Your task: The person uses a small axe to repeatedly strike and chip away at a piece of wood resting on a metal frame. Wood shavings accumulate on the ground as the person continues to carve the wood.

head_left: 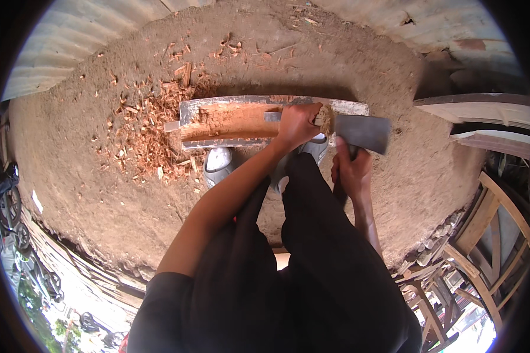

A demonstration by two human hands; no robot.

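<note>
A long hollowed piece of wood (229, 120) lies crosswise on the ground, its inside reddish brown and its rims grey and weathered. My left hand (299, 125) is wrapped round a chisel (271, 117), whose flat steel blade points left over the hollow. The chisel's frayed handle end (324, 119) sticks out on the right of that fist. In my right hand (354, 170) is the handle of a hatchet (364, 132). Its broad grey head is close beside the chisel's handle end; whether they touch I cannot tell.
Reddish wood chips (159, 132) are heaped round the left end of the wood. My grey shoes (218, 167) stand against its near side. Curved boards (477, 109) lie at the right, with wooden frames (492, 235) below them. Corrugated sheets (100, 35) border the far ground.
</note>
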